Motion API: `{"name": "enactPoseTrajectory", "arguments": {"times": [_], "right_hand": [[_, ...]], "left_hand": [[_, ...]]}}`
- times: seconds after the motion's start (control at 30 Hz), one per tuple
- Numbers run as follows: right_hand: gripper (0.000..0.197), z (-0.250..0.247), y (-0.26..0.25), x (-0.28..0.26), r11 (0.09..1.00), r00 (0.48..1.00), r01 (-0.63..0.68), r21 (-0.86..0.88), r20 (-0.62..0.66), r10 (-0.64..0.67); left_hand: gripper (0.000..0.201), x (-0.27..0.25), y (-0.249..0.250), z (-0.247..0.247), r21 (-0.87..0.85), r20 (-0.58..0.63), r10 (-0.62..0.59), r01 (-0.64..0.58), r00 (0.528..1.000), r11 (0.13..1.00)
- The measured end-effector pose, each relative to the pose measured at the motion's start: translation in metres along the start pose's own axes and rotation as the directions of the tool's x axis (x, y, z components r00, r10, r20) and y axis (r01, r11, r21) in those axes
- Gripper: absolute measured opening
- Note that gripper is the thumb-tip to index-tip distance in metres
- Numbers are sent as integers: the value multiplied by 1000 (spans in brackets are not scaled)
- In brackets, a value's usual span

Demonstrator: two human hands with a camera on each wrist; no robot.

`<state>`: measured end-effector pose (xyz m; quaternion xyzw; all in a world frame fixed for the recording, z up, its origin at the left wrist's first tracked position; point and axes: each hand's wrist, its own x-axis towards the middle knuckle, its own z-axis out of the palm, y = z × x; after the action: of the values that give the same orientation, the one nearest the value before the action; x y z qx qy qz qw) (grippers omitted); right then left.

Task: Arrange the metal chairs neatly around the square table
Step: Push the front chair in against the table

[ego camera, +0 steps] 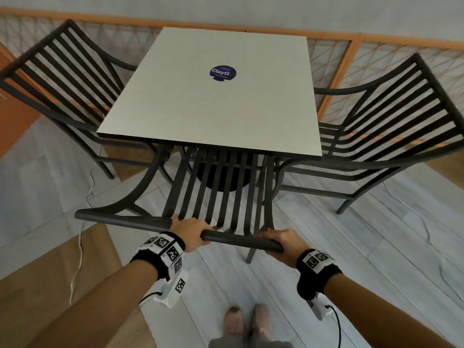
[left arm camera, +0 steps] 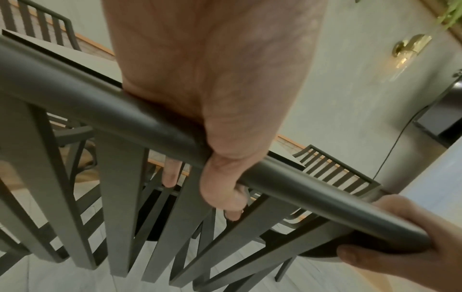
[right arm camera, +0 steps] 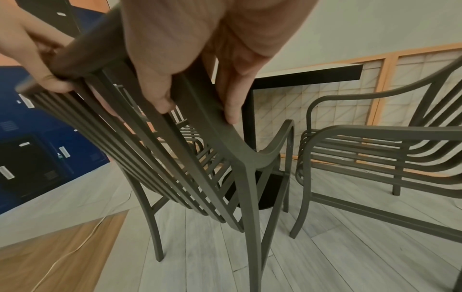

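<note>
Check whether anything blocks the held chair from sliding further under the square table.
Nothing visible blocks the dark slatted metal chair; its seat front is already under the pale square table. The right-side chair's arm sits close beside it.

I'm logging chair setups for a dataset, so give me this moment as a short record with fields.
held chair: near chair, seat tucked under the near edge of the square table
left hand: grips the top rail
right hand: grips the rail's right end
other chairs: left chair and right chair, each facing the table
tabletop: round blue sticker
floor: white cable
</note>
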<state>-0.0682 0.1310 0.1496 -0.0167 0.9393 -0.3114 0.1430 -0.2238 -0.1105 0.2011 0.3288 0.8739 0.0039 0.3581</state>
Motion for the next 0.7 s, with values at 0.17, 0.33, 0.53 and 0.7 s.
{"name": "enactPoseTrajectory", "arguments": {"times": [0.17, 0.33, 0.53, 0.7], "right_hand": [[26, -8, 0, 8, 997, 995, -60, 46, -80, 63], [27, -15, 2, 12, 996, 993, -58, 61, -100, 64], [25, -19, 4, 13, 996, 996, -81, 28, -36, 82], [19, -29, -1, 12, 990, 995, -90, -106, 33, 94]], "left_hand": [[15, 11, 5, -5, -4, -71, -37, 37, 997, 999], [10, 19, 5, -5, 15, -128, -39, 41, 991, 999], [13, 19, 4, -4, 21, -138, -19, 23, 990, 1000], [4, 13, 4, -10, -54, -109, 29, -35, 994, 998]]}}
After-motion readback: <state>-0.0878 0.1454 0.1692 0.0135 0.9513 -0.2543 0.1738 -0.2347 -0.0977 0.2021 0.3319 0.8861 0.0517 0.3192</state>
